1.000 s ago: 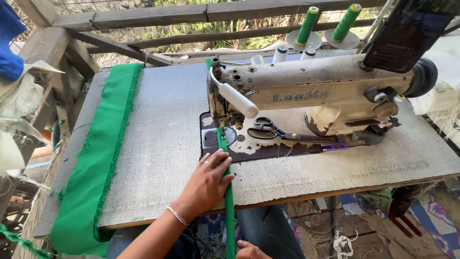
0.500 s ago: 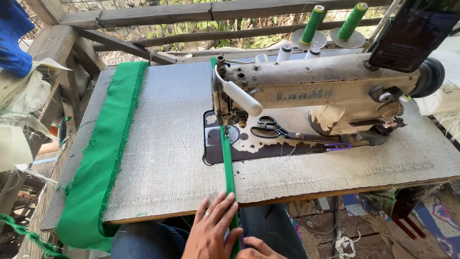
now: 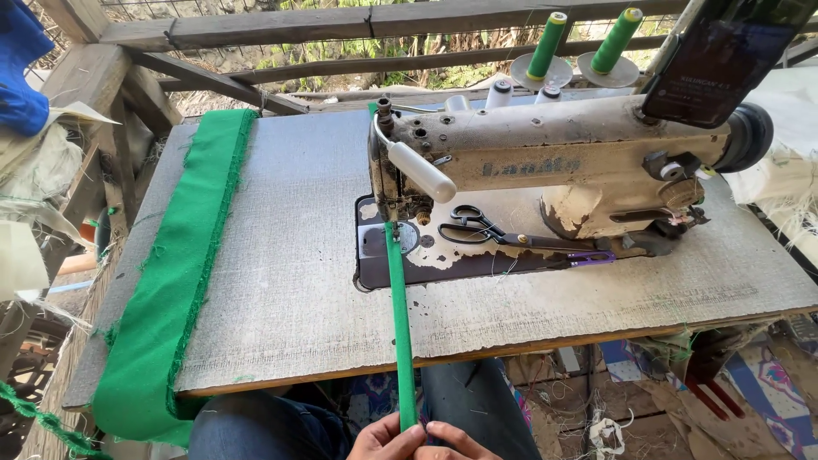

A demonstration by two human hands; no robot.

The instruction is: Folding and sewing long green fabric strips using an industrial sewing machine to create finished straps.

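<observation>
The green strip [image 3: 400, 324] is pinched at 6 o'clock by the left hand [image 3: 385, 441] and right hand [image 3: 464, 441], below the sewing machine [image 3: 545, 162].

- The strip [image 3: 399, 324] is green cloth, smooth and matt.
- The wide cloth [image 3: 175, 273] is green too, with frayed, fuzzy edges.
- The table [image 3: 290, 281] top is grey, rough and matt.
- The sewing machine [image 3: 545, 162] is painted metal, worn, chipped and dirty.
- The scissors [image 3: 470, 223] look like dark metal.
- The rails [image 3: 341, 25] are rough, dry wood.
- The spools [image 3: 545, 47] hold green thread.
</observation>
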